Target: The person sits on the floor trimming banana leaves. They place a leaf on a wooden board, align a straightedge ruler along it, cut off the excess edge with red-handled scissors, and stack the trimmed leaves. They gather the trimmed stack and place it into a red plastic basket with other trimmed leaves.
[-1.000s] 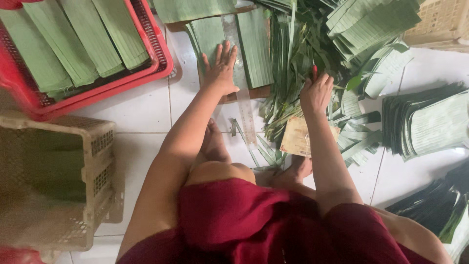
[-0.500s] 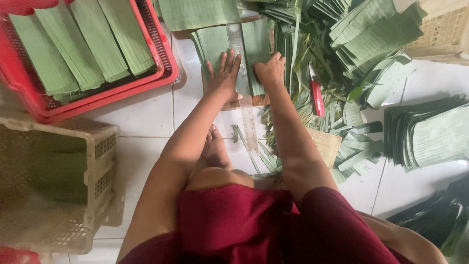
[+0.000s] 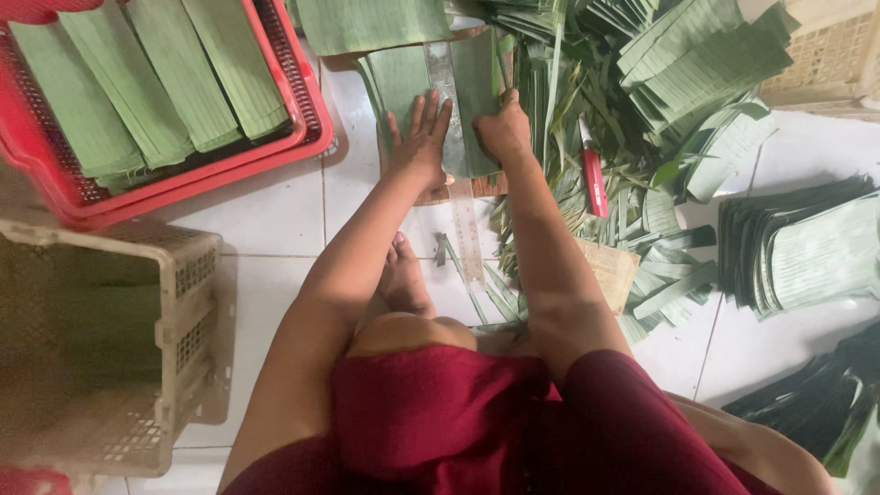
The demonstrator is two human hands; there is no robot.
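Note:
My left hand [image 3: 418, 139] lies flat, fingers spread, on a stack of green banana leaf strips [image 3: 396, 84] on a wooden board [image 3: 477, 187]. A long metal ruler [image 3: 458, 183] runs down the stack between my hands. My right hand [image 3: 502, 134] presses with curled fingers on the leaf strip to the right of the ruler; I cannot tell whether it grips anything. A red utility knife [image 3: 593, 174] lies on the leaf scraps just right of my right hand.
A red plastic crate [image 3: 174, 188] at the upper left holds cut leaf strips. A beige crate [image 3: 183, 302] stands at the left. Leaf scraps [image 3: 660, 110] and stacked leaves [image 3: 807, 247] cover the tiled floor at right. A woven basket [image 3: 834, 55] sits top right.
My right hand has moved left from the leaf scraps to the stack beside the ruler. The red knife now lies free on the scraps. My left hand stays on the leaves.

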